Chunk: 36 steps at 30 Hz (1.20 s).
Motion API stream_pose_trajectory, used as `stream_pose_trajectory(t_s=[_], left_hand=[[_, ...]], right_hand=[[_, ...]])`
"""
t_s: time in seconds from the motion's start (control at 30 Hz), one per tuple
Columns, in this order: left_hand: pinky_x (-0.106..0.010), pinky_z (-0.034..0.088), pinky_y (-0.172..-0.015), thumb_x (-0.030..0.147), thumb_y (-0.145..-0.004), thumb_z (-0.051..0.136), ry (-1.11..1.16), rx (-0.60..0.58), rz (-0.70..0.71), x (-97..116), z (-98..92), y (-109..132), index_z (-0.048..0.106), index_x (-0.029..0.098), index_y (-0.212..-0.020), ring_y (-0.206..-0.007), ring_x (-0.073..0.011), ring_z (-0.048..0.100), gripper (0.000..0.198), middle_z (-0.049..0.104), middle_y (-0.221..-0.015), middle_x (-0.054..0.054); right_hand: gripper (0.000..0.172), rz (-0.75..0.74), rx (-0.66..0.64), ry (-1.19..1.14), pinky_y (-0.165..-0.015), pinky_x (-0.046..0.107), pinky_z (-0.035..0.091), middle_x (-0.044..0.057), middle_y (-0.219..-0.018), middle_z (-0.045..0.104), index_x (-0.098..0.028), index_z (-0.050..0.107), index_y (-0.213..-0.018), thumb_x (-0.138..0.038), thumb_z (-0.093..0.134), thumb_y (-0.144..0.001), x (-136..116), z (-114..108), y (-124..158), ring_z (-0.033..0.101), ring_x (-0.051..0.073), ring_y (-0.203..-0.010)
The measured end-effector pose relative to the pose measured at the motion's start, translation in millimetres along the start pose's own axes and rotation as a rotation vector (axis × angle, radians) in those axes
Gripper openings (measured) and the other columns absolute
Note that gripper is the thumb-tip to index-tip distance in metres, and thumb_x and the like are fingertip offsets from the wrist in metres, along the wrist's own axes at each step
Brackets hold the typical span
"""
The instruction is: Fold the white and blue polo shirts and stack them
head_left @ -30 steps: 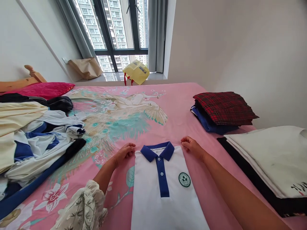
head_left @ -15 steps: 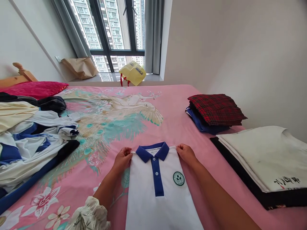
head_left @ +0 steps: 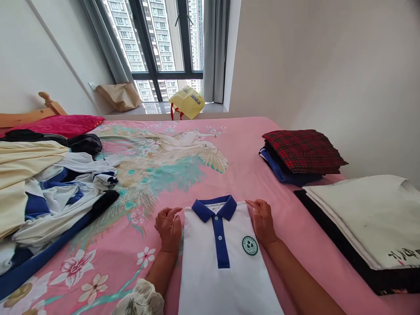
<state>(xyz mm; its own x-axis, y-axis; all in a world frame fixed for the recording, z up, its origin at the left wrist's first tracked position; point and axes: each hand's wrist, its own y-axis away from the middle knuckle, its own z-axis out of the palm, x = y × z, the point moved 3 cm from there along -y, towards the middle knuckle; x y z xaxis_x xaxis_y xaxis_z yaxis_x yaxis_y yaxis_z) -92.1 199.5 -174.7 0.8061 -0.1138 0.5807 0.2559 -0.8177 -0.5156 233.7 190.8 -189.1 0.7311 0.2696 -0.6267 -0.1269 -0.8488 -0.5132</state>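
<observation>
One white polo shirt (head_left: 205, 258), best drawn flat and even; left hand (head_left: 168, 225) and right hand (head_left: 262, 222) near its top corners, any grip on cloth unclear.

a white fabric polo shirt (head_left: 204, 275) with blue collar (head_left: 203, 211), blue buttoned placket (head_left: 221, 249) and round green chest badge (head_left: 250, 246) lies flat, front up, on the pink floral bedspread (head_left: 244, 166).

A cream fabric sleeve (head_left: 139, 299) with a ruffled, crinkled edge and faint dark marks is encircling the left forearm (head_left: 161, 272), while the left hand (head_left: 169, 229), right hand (head_left: 263, 222) and right forearm (head_left: 295, 275) are showing bare.
</observation>
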Motion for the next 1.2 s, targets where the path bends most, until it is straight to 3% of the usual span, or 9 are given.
stream_pose_trajectory(t_s=[0.2,0.4,0.53,0.67,0.77,0.9,1.0,1.1,1.2], left_hand=[[-0.039,0.027,-0.096,0.024,-0.082,0.045,-0.147,-0.198,0.138,8.5,10.3,1.1,0.069,0.027,-0.104,-0.107,-0.0232,0.05,0.033,0.055,-0.114,-0.008],[-0.04,0.028,-0.094,0.028,-0.084,0.04,-0.191,-0.235,0.038,5.1,12.3,0.0,0.067,0.025,-0.109,-0.107,-0.0242,0.05,0.037,0.057,-0.114,-0.009],[-0.044,0.027,-0.096,0.033,-0.086,0.035,-0.093,-0.431,-0.187,1.1,17.8,-13.0,0.065,0.029,-0.112,-0.112,-0.0271,0.046,0.04,0.056,-0.115,-0.008],[-0.039,0.032,-0.094,0.035,-0.079,0.044,0.084,-0.631,-0.282,0.4,22.6,-40.1,0.07,0.028,-0.091,-0.111,-0.0264,0.047,0.029,0.06,-0.103,-0.004],[-0.03,0.041,-0.077,0.038,-0.069,0.054,0.21,-0.768,-0.268,1.3,23.9,-58.8,0.066,0.021,-0.07,-0.086,-0.0208,0.055,0.02,0.062,-0.081,-0.001],[-0.024,0.041,-0.059,0.046,-0.065,0.056,0.371,-0.915,-0.298,3.7,26.7,-65.0,0.058,0.019,-0.065,-0.06,-0.0127,0.047,0.027,0.052,-0.06,0.003],[-0.023,0.04,-0.058,0.047,-0.067,0.054,0.425,-0.876,-0.354,3.8,29.8,-57.4,0.057,0.019,-0.074,-0.061,-0.0118,0.047,0.029,0.052,-0.065,0.003],[-0.022,0.038,-0.053,0.049,-0.072,0.049,0.427,-0.811,-0.44,1.5,28.8,-44.5,0.054,0.02,-0.087,-0.059,-0.0114,0.048,0.034,0.052,-0.067,0.003],[-0.021,0.028,-0.041,0.053,-0.072,0.05,0.401,-0.847,-0.522,-2.0,20.2,-31.2,0.052,0.02,-0.084,-0.045,-0.009,0.043,0.036,0.048,-0.059,0.005]], right_hand=[[0.042,-0.03,-0.026,0.103,-0.087,0.039,0.039,0.01,-0.1,0.053,-0.017,0.065,-0.11,-0.027,0.028,-0.092,-2.9,2.7,-0.6,0.047,0.022,-0.094],[0.041,-0.104,-0.102,0.067,-0.096,0.041,0.036,0.007,-0.113,0.052,-0.027,0.063,-0.116,-0.028,0.03,-0.092,-5.7,5.8,-0.8,0.045,0.022,-0.108],[0.045,0.027,-0.063,-0.047,-0.099,0.04,0.035,0.008,-0.116,0.054,-0.022,0.06,-0.119,-0.031,0.024,-0.094,1.6,5.2,-1.8,0.044,0.021,-0.113],[0.045,0.134,-0.043,-0.13,-0.101,0.038,0.035,0.01,-0.114,0.058,-0.017,0.062,-0.11,-0.035,0.025,-0.093,9.6,4.4,-4.9,0.047,0.021,-0.112],[0.041,0.308,-0.114,-0.159,-0.088,0.034,0.043,0.009,-0.104,0.062,-0.017,0.056,-0.114,-0.042,0.037,-0.088,16.8,2.2,-13.3,0.056,0.02,-0.097],[0.035,0.515,-0.398,-0.154,-0.067,0.028,0.045,0.0,-0.072,0.064,-0.02,0.057,-0.097,-0.049,0.044,-0.083,22.5,2.3,-26.2,0.059,0.016,-0.068],[0.028,0.554,-0.505,-0.138,-0.059,0.024,0.042,0.0,-0.066,0.063,-0.02,0.056,-0.075,-0.047,0.052,-0.079,22.2,1.7,-30.0,0.056,0.013,-0.061],[0.029,0.676,-0.54,-0.26,-0.044,0.022,0.035,0.0,-0.065,0.062,-0.019,0.053,-0.071,-0.048,0.056,-0.076,21.6,-1.1,-23.4,0.048,0.009,-0.046],[0.035,0.783,-0.606,-0.362,-0.033,0.021,0.025,-0.001,-0.063,0.061,-0.019,0.051,-0.07,-0.054,0.053,-0.077,18.7,-6.4,-11.8,0.039,0.005,-0.033]])
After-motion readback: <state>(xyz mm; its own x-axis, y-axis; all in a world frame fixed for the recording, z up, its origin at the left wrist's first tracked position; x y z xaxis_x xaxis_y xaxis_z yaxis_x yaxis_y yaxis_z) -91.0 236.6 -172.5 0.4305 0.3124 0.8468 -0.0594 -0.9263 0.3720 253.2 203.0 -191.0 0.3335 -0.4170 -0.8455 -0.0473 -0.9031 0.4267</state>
